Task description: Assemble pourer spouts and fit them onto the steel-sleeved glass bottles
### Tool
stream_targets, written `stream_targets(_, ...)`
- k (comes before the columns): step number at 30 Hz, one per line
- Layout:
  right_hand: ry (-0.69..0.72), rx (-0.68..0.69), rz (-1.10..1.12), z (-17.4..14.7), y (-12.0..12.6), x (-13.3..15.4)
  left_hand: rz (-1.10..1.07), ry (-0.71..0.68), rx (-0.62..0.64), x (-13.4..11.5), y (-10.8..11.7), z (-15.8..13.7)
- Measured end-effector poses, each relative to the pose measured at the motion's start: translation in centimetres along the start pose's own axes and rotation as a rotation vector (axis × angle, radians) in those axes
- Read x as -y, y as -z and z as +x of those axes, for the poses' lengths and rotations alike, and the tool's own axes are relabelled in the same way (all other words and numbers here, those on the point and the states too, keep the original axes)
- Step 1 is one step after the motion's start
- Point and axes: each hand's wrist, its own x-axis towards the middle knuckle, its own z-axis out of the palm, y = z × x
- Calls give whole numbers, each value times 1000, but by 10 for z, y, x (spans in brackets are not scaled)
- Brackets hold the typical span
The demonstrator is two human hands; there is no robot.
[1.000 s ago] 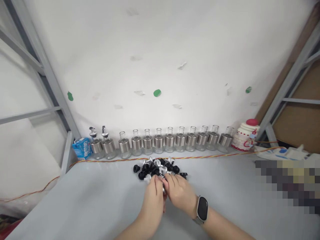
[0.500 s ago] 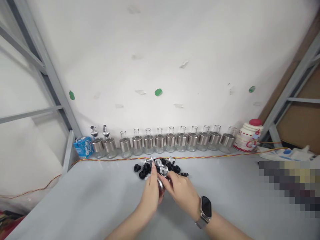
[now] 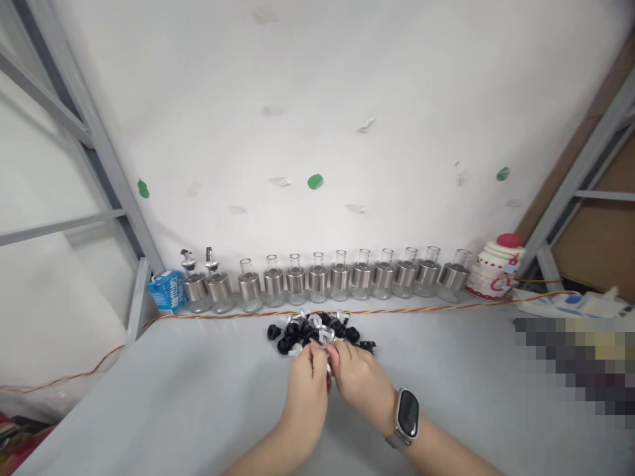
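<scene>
My left hand (image 3: 306, 383) and my right hand (image 3: 363, 378) meet just in front of the pile, fingers closed and thumbs close together. Between them they grip a small silver pourer top (image 3: 328, 371), mostly hidden by the fingers. Whether both hands hold one piece or two joined pieces cannot be made out. Just beyond the fingertips lies a heap of loose pourer parts: black stoppers (image 3: 273, 332), silver spouts and whitish plastic pieces (image 3: 294, 350). A watch (image 3: 409, 414) is on my right wrist.
Along the wall stands a row of several glass bottles (image 3: 318, 277) with steel sleeves; the two leftmost bottles (image 3: 219, 288) carry pourers. A blue carton (image 3: 167, 292) is at the left end, a cream-and-red jar (image 3: 493, 270) at the right. A red-yellow wire (image 3: 397, 311) crosses the grey table (image 3: 198, 396).
My left hand has turned inward, its raised fingers curling down toward the right hand. The silver part, plainer to see before, is now mostly covered.
</scene>
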Motion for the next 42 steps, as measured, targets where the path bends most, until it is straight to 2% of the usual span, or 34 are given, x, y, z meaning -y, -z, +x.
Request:
stream_targets(8,-41,-18,48,3,3,-1,94,-41,41,-4,1,-1)
stream_targets(12,-76,5,101,3,5,-1,74,-39,65,-7,4,-2)
stream_targets(15,-173,99,197,4,8,-1,43,-25,96,-7,5,-1)
stream_targets(19,-340,320,312,9,13,-5,75,-52,103,-5,4,3)
stream_targets(22,-337,401,373,11,15,-10,145,-80,89,-3,3,4)
stream_targets(25,-197,365,346,9,14,-17,179,-74,84,-2,2,2)
stream_targets(29,108,215,179,4,14,-21,201,-90,87,-1,2,-2)
stream_targets(31,169,142,121,3,15,-21,232,-124,83,-1,3,-4)
stream_targets(35,125,42,83,6,18,-17,250,-203,53,-3,3,-6)
stream_targets(42,9,-40,71,9,20,-9,248,-257,45,-10,3,-9)
